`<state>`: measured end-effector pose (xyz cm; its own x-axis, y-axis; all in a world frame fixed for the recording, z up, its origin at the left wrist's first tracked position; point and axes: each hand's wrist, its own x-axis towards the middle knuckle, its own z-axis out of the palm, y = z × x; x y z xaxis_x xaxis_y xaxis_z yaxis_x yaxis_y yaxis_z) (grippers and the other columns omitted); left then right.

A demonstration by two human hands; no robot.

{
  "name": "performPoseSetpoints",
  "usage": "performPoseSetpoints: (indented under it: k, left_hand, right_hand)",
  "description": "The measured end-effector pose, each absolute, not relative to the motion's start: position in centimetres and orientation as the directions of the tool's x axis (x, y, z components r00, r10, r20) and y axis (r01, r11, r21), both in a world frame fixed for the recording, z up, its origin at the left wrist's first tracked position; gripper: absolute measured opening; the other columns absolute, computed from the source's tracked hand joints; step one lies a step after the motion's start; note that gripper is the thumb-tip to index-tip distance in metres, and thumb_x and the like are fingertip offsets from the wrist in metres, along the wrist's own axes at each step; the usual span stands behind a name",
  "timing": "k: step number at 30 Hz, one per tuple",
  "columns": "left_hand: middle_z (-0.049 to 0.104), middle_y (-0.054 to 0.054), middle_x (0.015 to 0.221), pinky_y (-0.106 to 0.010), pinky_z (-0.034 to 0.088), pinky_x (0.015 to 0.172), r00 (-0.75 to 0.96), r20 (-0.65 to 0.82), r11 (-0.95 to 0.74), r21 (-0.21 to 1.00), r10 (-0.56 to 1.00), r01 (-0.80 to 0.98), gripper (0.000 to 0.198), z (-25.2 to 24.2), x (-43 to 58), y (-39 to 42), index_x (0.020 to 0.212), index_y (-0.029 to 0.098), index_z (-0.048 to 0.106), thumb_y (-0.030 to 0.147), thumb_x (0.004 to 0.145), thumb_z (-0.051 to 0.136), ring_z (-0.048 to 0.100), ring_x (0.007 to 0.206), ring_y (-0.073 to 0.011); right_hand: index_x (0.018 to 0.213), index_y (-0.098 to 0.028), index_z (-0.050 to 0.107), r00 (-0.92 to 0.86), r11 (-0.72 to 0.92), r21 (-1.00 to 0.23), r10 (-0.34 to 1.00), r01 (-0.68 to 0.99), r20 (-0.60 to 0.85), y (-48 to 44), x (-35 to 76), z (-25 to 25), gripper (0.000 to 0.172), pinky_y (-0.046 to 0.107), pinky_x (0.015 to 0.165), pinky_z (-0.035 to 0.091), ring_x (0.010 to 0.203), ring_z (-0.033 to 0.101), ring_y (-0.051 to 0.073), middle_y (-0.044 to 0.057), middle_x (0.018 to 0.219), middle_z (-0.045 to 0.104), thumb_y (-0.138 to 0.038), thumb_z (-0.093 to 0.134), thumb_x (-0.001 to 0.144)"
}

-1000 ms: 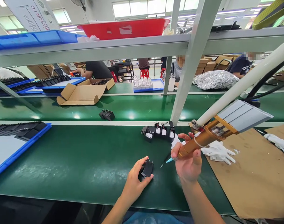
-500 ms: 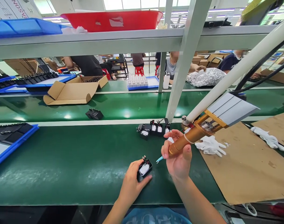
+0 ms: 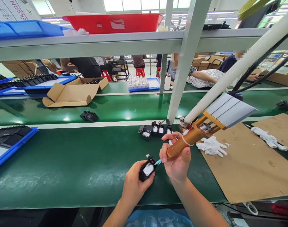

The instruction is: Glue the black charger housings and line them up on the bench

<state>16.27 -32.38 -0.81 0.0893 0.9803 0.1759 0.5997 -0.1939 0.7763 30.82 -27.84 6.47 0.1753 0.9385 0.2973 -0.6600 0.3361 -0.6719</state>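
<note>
My left hand [image 3: 136,179] grips a small black plastic case [image 3: 148,169] between thumb and fingers, just above or on the green bench. Inside the case lies a white piece, and wires and a small connector stick out at its top. My right hand [image 3: 176,160] is closed around a gold-coloured glue dispenser [image 3: 182,145], held tilted. Its light-blue nozzle [image 3: 158,162] reaches the right rim of the case; whether it touches cannot be made out. Behind my right hand, several similar black cases [image 3: 154,130] stand in a cluster.
To the right lies brown cardboard [image 3: 248,164] with a white glove [image 3: 212,146] on it. A blue-edged tray [image 3: 27,138] of black parts sits at left. A metal post [image 3: 182,75] and a white pole [image 3: 212,91] rise ahead. People sit beyond the green conveyor [image 3: 125,107].
My left hand has taken a firmer hold of the black case and tilted it. My right hand has brought the dispenser left and slightly down, so its nozzle now meets the case's edge.
</note>
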Motion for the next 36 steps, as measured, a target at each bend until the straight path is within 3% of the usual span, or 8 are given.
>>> performPoseSetpoints:
  k: [6,12,22,28,33,36]
  left_hand:
    - [0.067,-0.001,0.085,-0.028,0.047,0.063,0.096,0.199,-0.216,0.762,0.975,0.61,0.023,-0.3,16.7,-32.6,0.1,0.023,0.056,0.033,0.08,0.061,0.063,0.071,-0.0181]
    - [0.067,0.0,0.084,-0.025,0.047,0.062,0.091,0.21,-0.22,0.753,0.974,0.62,0.023,-0.4,16.7,-32.7,0.101,0.021,0.055,0.031,0.081,0.061,0.062,0.068,-0.0154]
    - [0.068,-0.002,0.092,-0.025,0.049,0.067,0.094,0.163,-0.188,0.822,0.982,0.538,0.028,-1.5,17.6,-31.8,0.105,0.021,0.052,0.027,0.08,0.061,0.064,0.076,-0.0159]
    - [0.069,-0.001,0.089,-0.023,0.049,0.064,0.083,0.265,-0.273,0.844,0.961,0.462,0.029,-1.2,18.8,-31.5,0.103,0.02,0.055,0.022,0.075,0.063,0.065,0.074,-0.015]
    - [0.07,-0.003,0.093,-0.025,0.051,0.068,0.066,0.348,-0.341,0.832,0.935,0.438,0.032,-1.4,19.2,-31.4,0.105,0.02,0.054,0.022,0.075,0.065,0.066,0.079,-0.0162]
    - [0.069,-0.003,0.094,-0.026,0.051,0.07,0.071,0.354,-0.347,0.825,0.933,0.447,0.032,-1.5,19.2,-31.4,0.105,0.021,0.053,0.022,0.075,0.065,0.066,0.079,-0.0164]
  right_hand:
    - [0.09,-0.026,0.05,0.172,0.368,-0.662,0.924,-0.653,0.342,-28.0,31.0,6.6,0.034,0.021,0.036,0.031,0.037,0.047,0.004,-0.001,0.093,0.06,-0.059,0.049,0.082]
    - [0.105,-0.028,0.049,0.17,0.33,-0.663,0.94,-0.671,0.295,-28.0,30.7,6.9,0.045,0.022,0.035,0.031,0.037,0.047,0.005,0.0,0.093,0.06,-0.063,0.052,0.077]
    - [0.106,-0.029,0.05,0.159,0.323,-0.626,0.939,-0.709,0.305,-28.2,29.9,7.1,0.041,0.022,0.037,0.033,0.039,0.048,0.006,0.001,0.095,0.06,-0.061,0.049,0.08]
    - [0.106,-0.028,0.05,0.14,0.31,-0.612,0.94,-0.727,0.31,-28.2,29.4,7.2,0.041,0.022,0.037,0.033,0.04,0.049,0.005,0.001,0.096,0.058,-0.06,0.051,0.079]
    - [0.09,-0.026,0.053,0.111,0.323,-0.61,0.927,-0.724,0.358,-28.2,29.5,7.0,0.035,0.022,0.036,0.033,0.039,0.049,0.005,-0.001,0.095,0.057,-0.059,0.05,0.081]
    - [0.091,-0.026,0.054,0.104,0.321,-0.614,0.927,-0.721,0.361,-28.3,29.5,7.0,0.036,0.022,0.036,0.032,0.039,0.048,0.005,0.0,0.095,0.057,-0.06,0.05,0.08]
